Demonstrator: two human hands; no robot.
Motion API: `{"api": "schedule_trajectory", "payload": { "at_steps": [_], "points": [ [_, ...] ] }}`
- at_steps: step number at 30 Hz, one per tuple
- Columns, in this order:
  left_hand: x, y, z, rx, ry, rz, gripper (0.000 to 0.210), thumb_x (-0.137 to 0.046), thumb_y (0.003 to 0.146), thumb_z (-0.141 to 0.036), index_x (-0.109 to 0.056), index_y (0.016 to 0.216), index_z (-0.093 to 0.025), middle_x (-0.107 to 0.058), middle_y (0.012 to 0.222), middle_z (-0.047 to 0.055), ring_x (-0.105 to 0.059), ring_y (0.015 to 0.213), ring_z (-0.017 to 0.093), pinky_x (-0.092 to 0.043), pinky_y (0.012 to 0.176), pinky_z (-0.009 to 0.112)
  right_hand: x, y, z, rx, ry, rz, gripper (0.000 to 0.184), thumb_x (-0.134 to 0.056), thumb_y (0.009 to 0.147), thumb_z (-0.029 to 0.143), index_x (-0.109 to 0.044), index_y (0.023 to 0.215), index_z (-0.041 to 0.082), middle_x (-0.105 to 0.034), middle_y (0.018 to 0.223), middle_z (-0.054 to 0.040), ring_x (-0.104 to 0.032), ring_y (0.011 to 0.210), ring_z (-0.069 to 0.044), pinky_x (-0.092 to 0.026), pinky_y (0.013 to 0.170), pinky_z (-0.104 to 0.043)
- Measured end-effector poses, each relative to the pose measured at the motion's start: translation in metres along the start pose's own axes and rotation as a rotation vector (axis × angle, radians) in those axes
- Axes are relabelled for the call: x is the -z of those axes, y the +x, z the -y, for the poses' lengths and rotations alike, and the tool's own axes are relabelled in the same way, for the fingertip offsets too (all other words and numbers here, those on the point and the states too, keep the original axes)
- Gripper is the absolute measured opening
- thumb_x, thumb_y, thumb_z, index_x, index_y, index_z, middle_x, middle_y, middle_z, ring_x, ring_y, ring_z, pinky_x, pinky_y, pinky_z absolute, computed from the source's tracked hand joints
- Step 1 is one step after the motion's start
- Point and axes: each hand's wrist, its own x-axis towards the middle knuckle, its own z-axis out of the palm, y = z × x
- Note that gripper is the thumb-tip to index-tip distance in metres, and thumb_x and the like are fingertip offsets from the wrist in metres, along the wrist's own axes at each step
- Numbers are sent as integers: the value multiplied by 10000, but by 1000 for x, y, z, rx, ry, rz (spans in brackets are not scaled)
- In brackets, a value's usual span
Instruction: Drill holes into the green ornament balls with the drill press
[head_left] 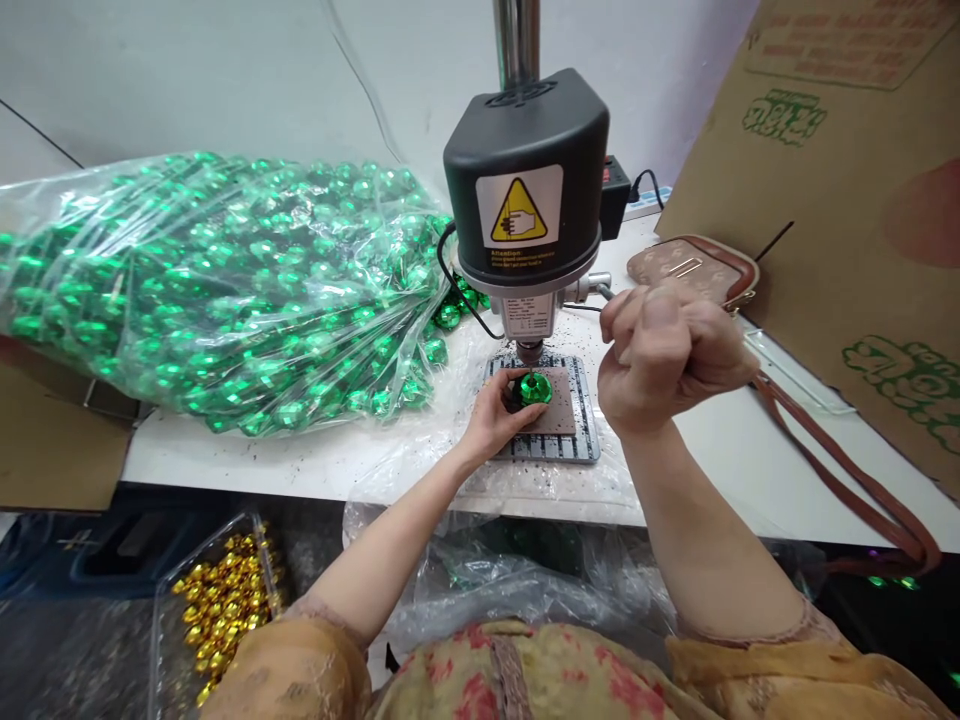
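Observation:
My left hand (491,415) grips a shiny green faceted ball (537,389) between thumb and fingers. The ball rests on a brown board (561,418) over the slotted metal base (588,445) of a small bench drill press (525,190). Directly above the ball is the drill chuck (529,352); whether the bit touches the ball I cannot tell. Raised at the right of the press, my right hand (671,355) is closed around the end of its feed lever (602,284), whose grip is hidden by my fingers. Dark shavings lie scattered around the base.
A large clear bag of green balls (247,290) fills the table's left side. Right of the press lie a brown patterned purse (694,268) with a strap and a tall cardboard box (847,200). Below the table edge, lower left, stands a clear bin of gold balls (156,640).

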Motion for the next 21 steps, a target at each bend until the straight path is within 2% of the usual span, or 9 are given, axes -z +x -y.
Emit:
{"api": "schedule_trajectory", "payload": {
  "at_steps": [16,21],
  "points": [
    [0,-1,-1,6,-14,-4,499,-852,765,-376,-661,1189,-194,-628,883,15,-571,785,159,-456,689,269,11,-6,-6,156,64,83,478,-569,855,148,-184,576,190,-243,497,62,-300,419,-47,-358,414,-247],
    [0,-1,1,-5,-12,-14,519,-866,752,-389,-667,1193,-201,-636,889,19,-588,785,164,-462,676,270,16,-14,-7,151,55,88,489,-576,849,142,-188,554,187,-254,487,64,-293,400,-44,-364,425,-269]
  ]
}}
